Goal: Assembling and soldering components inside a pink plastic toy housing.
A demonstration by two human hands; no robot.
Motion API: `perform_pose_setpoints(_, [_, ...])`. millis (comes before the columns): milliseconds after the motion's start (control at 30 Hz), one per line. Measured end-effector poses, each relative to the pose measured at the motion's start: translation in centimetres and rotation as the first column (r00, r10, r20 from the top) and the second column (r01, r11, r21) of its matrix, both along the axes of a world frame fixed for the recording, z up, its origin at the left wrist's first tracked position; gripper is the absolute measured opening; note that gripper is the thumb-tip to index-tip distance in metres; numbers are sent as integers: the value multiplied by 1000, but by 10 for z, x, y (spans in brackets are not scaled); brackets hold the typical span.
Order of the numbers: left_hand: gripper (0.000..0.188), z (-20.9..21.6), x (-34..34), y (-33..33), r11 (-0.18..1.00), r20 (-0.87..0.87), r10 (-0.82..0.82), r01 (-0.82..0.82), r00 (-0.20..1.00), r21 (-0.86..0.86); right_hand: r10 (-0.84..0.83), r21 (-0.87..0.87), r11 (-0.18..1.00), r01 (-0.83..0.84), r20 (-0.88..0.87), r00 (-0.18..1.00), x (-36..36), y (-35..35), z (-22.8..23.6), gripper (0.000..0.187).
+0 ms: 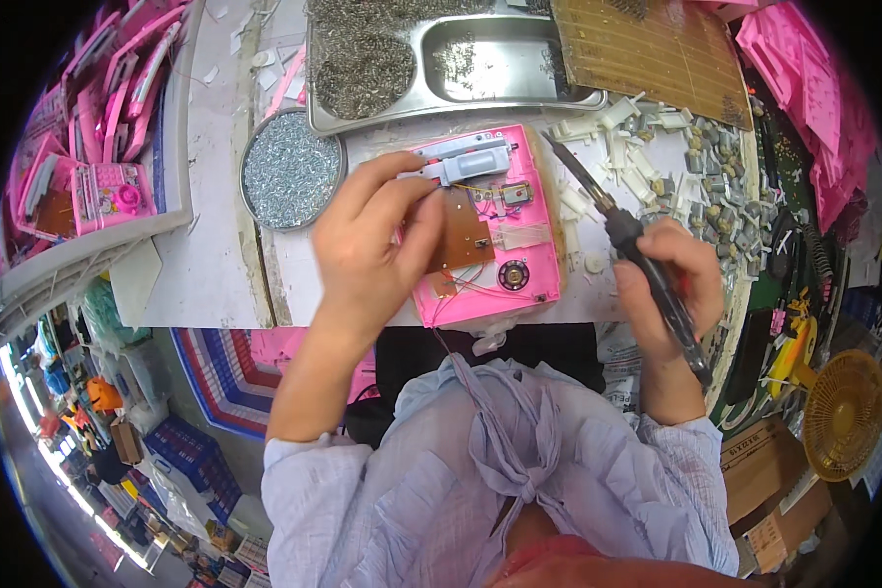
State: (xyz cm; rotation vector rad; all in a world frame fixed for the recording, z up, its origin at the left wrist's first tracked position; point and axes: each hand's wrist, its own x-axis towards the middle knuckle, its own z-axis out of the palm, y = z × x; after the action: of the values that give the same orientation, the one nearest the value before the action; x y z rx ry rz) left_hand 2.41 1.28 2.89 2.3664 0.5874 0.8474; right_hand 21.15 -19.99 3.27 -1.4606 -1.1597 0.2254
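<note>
An open pink plastic case (547,211) lies on the table in front of me. Inside it are a brown circuit board (461,235), a small round speaker (513,275), a little motor (515,195) and thin wires. A long grey plastic part (478,164) sits across its far end. My left hand (372,230) is closed at the left end of this part, fingertips pinched against it; whatever lies between them is hidden. To the right of the case, my right hand (671,284) grips a black screwdriver (647,260), its tip raised and pointing far left, apart from the case.
A round tin of small screws (294,169) stands left of the case. Behind it is a metal tray (505,98) with more screws, partly covered by cardboard (647,59). White plastic pieces and small motors (710,162) litter the right. A bin of pink parts (171,211) is at left.
</note>
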Motion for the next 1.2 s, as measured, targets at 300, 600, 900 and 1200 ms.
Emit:
perform_pose_setpoints(300, [10, -15, 11, -18, 525, 177, 109, 94, 978, -846, 80, -114, 984, -135, -393, 916, -30, 67, 3, 47])
perform_pose_setpoints(600, [10, -20, 8, -15, 579, 160, 60, 96, 985, -810, 44, -96, 992, -82, -346, 937, -35, 111, -3, 46])
perform_pose_setpoints(900, [7, -17, 13, -18, 716, 156, 51, 73, 986, -694, -17, -37, 999, 15, -72, 997, -38, 98, -20, 42])
perform_pose_setpoints(1200, [12, -20, 18, -9, 976, 40, -8, 17, 999, -218, 14, 108, 994, -22, 72, 997, 9, 49, -7, 34])
